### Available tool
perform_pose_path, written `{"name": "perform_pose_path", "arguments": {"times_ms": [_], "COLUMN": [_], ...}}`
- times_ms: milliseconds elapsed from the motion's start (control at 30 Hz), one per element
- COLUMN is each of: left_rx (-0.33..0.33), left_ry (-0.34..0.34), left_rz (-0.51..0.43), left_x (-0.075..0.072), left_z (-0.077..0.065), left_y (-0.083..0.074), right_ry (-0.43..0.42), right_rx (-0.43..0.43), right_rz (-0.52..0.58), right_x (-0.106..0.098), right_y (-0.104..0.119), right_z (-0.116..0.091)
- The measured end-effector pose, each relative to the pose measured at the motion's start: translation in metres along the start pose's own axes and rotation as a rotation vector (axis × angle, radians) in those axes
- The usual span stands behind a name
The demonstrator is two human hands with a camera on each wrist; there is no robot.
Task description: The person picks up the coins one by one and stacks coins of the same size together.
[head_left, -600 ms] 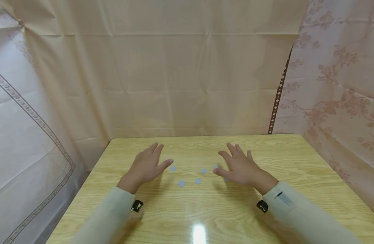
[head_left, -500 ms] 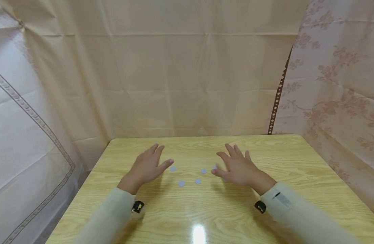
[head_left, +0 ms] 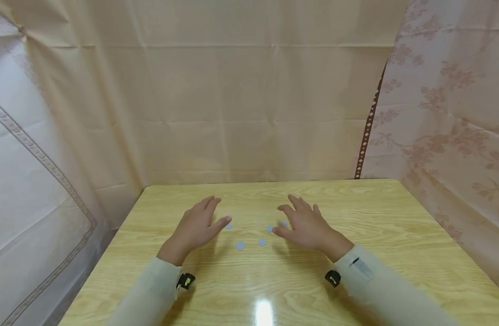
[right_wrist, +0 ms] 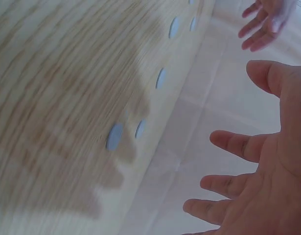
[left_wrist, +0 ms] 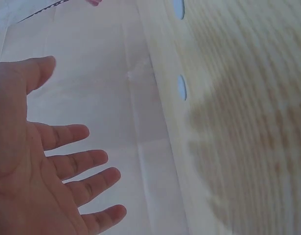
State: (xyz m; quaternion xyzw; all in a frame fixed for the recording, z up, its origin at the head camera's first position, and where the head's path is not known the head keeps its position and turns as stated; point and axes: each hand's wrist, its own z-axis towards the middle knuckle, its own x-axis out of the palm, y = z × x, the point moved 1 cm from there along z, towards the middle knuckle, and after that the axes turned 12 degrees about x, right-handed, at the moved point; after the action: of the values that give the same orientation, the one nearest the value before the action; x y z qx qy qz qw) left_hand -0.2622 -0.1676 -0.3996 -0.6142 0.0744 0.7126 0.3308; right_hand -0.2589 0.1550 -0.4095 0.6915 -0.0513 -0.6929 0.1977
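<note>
Several small pale grey-blue discs lie flat on the wooden table, among them a front left disc [head_left: 239, 245], a front middle disc [head_left: 262, 242] and a back left disc [head_left: 229, 227]. My left hand [head_left: 195, 228] hovers over the table left of them, fingers spread and holding nothing. On the other side my right hand [head_left: 308, 226] hovers with spread fingers, its thumb overlapping the edge of a disc in the head view. In the right wrist view, a disc [right_wrist: 114, 136] lies in the shadow of that hand, whose palm and fingers [right_wrist: 228, 186] hold nothing.
The light wood table [head_left: 216, 290] has rounded far corners and ends at a beige cloth curtain [head_left: 249, 113]. Patterned cloth hangs on both sides. A small black device [head_left: 186, 280] is strapped at the left wrist, another device [head_left: 333, 278] at the right.
My right hand has moved left, over the rightmost discs, and one disc there is now hidden. The left hand has barely shifted. The whole head view has turned slightly.
</note>
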Motion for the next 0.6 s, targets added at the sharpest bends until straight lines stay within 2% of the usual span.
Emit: {"name": "perform_pose_path", "arguments": {"times_ms": [267,467,600], "left_rx": [-0.002,0.019,0.007], "left_ry": [-0.032,-0.087,-0.095], "left_rz": [-0.068,-0.128,-0.188], "left_x": [0.007,0.015,0.022], "left_z": [-0.008,-0.009,-0.008], "left_y": [0.004,0.004,0.006], "right_ry": [0.023,0.031,0.034], "right_rx": [-0.021,-0.033,-0.049], "right_rz": [0.066,0.109,0.144], "right_x": [0.012,0.019,0.024], "right_y": [0.013,0.022,0.026], "right_z": [0.002,0.005,0.009]}}
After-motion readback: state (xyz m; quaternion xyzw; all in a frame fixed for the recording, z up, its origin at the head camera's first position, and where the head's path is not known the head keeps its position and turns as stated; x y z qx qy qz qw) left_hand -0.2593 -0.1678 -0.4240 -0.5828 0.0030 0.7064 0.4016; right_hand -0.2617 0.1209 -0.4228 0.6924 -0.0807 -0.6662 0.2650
